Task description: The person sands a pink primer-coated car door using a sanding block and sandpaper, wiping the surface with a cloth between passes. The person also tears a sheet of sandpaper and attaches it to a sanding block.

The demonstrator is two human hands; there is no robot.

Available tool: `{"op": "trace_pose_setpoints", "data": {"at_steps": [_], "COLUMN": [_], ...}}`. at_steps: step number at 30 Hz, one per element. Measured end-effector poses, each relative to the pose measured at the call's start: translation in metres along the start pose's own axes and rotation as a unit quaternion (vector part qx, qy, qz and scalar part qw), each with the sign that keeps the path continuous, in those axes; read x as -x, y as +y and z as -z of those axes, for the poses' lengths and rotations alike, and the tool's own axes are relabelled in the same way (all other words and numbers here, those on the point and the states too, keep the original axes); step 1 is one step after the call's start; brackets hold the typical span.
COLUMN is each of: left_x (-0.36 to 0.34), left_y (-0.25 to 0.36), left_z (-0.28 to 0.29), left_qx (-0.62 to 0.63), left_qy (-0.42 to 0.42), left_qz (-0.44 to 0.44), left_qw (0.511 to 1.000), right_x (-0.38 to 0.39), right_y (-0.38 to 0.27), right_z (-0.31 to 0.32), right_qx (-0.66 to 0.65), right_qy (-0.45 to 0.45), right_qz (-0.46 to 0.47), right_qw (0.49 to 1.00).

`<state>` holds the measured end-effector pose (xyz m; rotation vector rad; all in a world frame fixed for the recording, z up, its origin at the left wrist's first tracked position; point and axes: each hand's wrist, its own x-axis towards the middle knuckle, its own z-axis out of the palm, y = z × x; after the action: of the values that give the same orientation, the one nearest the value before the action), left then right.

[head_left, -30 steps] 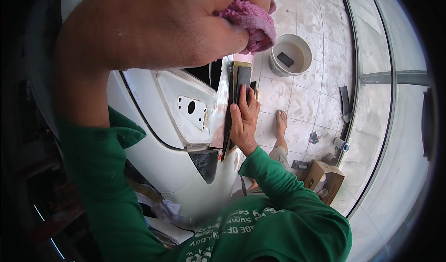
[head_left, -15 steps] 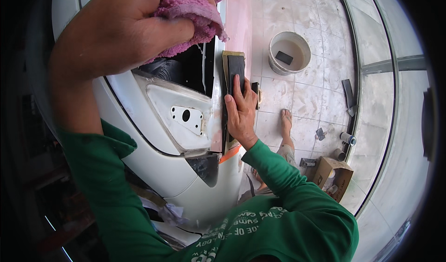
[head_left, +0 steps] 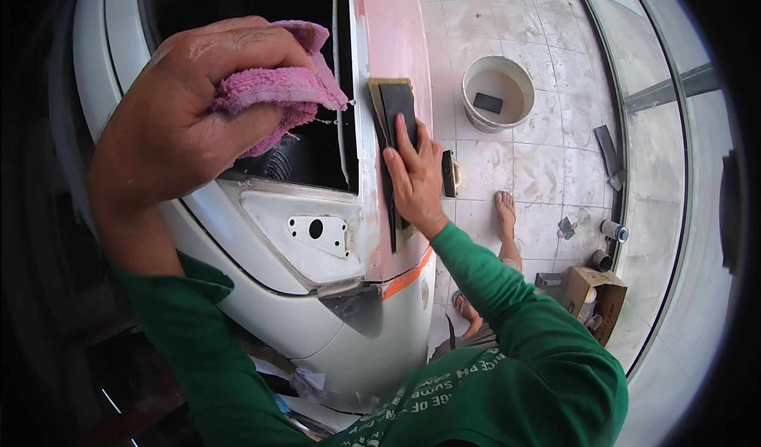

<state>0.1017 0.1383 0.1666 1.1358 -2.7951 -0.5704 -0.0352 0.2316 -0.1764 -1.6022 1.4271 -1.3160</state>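
Observation:
My left hand (head_left: 190, 106) grips a bunched pink cloth (head_left: 273, 90) above the dark window opening of a white car door. Wet drops show at the cloth's edge. My right hand (head_left: 416, 173) lies on a long black sanding block (head_left: 395, 114), fingers along its back and thumb at its near side. A tan sheet, apparently sandpaper, shows around the block's edges. The block lies lengthwise on the pink-coated door panel (head_left: 396, 27), just above an orange strip (head_left: 407, 274). Beside it is a bare mounting plate with holes (head_left: 319, 236).
On the tiled floor at right stands a white bucket (head_left: 519, 122) of cloudy water, with a dark block inside. A handled tool (head_left: 450, 173) is beside the door. A cardboard box (head_left: 583, 280), a can (head_left: 614, 231) and dark scraps lie near the glass wall (head_left: 666, 170).
My left hand and the cloth have come down and left, uncovering more of the window opening and pink panel. The sanding block has shifted along the panel, away from the orange strip.

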Motion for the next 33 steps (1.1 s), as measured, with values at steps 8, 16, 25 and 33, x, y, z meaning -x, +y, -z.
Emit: {"op": "trace_pose_setpoints", "data": {"at_steps": [8,16,25,33], "left_x": [-0.022,-0.003,-0.022,-0.015], "left_y": [0.015,0.008,0.020,0.006], "left_z": [-0.003,0.001,-0.003,-0.003], "left_qx": [0.015,0.020,0.035,0.026], "left_qy": [0.004,-0.005,-0.001,0.004], "left_qz": [-0.021,0.073,0.034,0.047], "left_qw": [1.000,0.997,0.999,0.999], "right_x": [-0.187,-0.146,-0.194,-0.254], "right_y": [0.078,0.060,0.062,0.083], "right_z": [-0.026,-0.050,-0.024,-0.058], "right_qx": [0.107,0.076,0.169,0.169], "right_qy": [0.032,0.035,0.042,0.037], "right_qz": [0.071,0.058,0.143,-0.006], "right_qw": [0.991,0.995,0.974,0.985]}}
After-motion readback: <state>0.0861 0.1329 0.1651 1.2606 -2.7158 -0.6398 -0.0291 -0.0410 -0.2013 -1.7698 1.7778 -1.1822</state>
